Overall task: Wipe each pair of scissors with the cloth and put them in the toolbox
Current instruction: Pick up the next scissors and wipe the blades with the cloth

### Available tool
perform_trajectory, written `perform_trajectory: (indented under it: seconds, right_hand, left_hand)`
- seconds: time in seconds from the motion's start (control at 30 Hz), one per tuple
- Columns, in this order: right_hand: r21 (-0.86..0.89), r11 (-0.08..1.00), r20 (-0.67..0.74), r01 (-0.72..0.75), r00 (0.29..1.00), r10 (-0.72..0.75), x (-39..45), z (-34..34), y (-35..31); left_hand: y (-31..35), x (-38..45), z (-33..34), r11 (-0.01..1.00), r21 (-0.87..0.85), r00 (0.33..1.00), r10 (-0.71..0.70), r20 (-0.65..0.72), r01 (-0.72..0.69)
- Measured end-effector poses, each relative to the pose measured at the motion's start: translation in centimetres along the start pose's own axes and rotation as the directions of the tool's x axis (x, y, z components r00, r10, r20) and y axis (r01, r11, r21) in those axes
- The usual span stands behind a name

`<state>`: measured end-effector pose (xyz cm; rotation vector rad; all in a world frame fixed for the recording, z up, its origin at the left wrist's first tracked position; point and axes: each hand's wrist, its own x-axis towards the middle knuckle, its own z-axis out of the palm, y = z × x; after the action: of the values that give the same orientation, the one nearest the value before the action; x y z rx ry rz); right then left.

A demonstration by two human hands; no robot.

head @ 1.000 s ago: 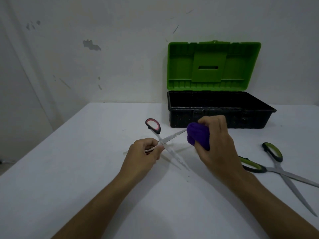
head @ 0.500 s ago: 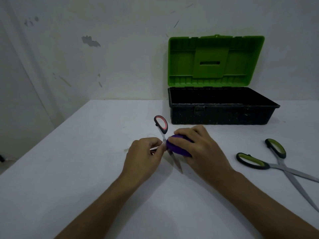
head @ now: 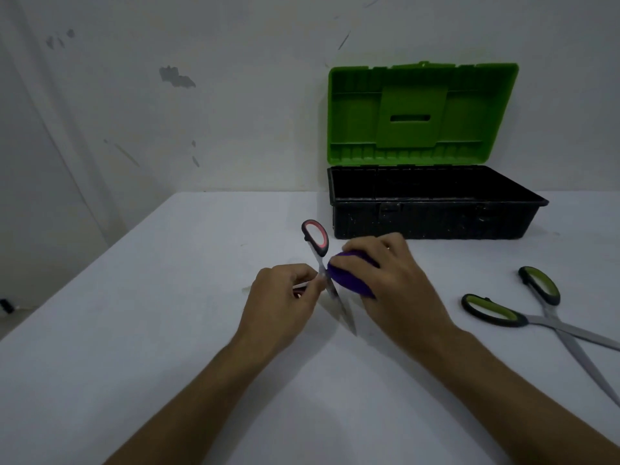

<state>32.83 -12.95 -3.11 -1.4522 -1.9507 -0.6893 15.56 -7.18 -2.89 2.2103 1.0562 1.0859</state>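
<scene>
The left hand [head: 281,297] pinches the red scissors [head: 323,273] near the pivot, mid-table; the right hand [head: 385,276] grips the cloth [head: 347,275] against a blade. The scissors look light, stiff and sharp-tipped, so the handles are probably the safest hold; the cloth is soft. Green scissors [head: 543,320] lie open at right. The toolbox [head: 436,219] stands open at the far side. The table [head: 134,330] is smooth and white, against a scuffed wall [head: 167,95].
</scene>
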Motion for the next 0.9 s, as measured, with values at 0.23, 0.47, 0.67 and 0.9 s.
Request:
perform_trajectory:
  seconds: [0.23,0.47,0.67,0.9]
  right_hand:
    - [-0.029,0.980,-0.070,-0.199,0.978,0.197,-0.6,-1.4,3.8]
    - [-0.002,0.999,0.003,0.053,0.999,-0.053,0.0,0.2,-0.1]
    - [-0.038,0.994,-0.035,-0.104,0.994,0.103,-0.2,-0.6,2.9]
    - [-0.025,0.997,-0.095,0.076,0.992,-0.078,0.7,-0.6,-0.5]
  left_hand:
    - [-0.1,0.2,-0.6,0.999,-0.037,0.999,-0.038,0.000,0.038]
    - [0.7,-0.4,0.3,0.998,-0.024,0.994,-0.064,0.091,0.067]
    - [0.6,-0.2,-0.6,0.998,-0.030,0.996,-0.046,0.078,0.048]
    - [1.3,-0.4,0.1,0.988,-0.119,0.990,-0.088,0.111,0.101]
